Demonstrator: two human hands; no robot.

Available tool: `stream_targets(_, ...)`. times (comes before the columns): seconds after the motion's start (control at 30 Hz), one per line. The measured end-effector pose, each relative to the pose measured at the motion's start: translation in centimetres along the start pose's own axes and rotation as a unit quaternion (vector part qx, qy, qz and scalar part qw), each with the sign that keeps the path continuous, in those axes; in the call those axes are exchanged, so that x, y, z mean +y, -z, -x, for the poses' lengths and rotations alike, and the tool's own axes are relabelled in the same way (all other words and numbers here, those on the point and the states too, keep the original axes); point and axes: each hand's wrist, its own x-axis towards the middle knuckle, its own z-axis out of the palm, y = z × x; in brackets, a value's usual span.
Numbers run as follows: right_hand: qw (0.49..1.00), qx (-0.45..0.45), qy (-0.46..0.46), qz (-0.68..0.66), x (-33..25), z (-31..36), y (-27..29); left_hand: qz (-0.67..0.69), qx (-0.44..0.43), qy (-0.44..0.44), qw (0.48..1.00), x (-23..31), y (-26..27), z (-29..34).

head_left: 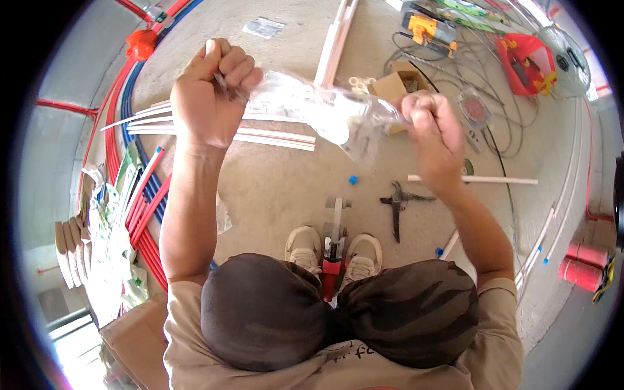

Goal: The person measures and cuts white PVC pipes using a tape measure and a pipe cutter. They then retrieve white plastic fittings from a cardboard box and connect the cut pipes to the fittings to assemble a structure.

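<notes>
Between my two raised hands a clear plastic bag (354,123) is stretched out, with something whitish inside that I cannot make out. My left hand (218,91) is closed on the bag's left end. The right hand (434,133) grips its twisted right end in a fist. Below the bag, between my shoes, a red-handled tool with a grey metal bar (336,224) stands on the floor. A black pistol-shaped tool (396,207) lies to the right of it, and a small blue cap (353,180) lies nearer the middle.
White pipes (276,138) lie beyond my left hand. An open cardboard box (398,84), a yellow power tool (429,32) and a red bag (525,64) sit at the far right among grey cables. Red and blue pipes (133,84) run along the left wall.
</notes>
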Motion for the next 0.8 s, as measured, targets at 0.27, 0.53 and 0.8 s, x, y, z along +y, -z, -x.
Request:
stream_targets(0.27,0.964,0.114,-0.081,-0.224,2.5,-1.4,-5.1,-0.436,-0.088,0.056,0.894,-8.1,0.1,2.3)
stream_targets(0.53,0.777,0.007,-0.225,-0.588,4.3,-0.2,-2.4,-0.056,-0.119,0.253,0.959,-17.7,4.0,6.5)
stream_targets(0.8,0.968,-0.050,-0.244,0.021,4.0,-1.2,2.3,-0.223,-0.097,0.186,0.952,-14.6,5.5,5.8)
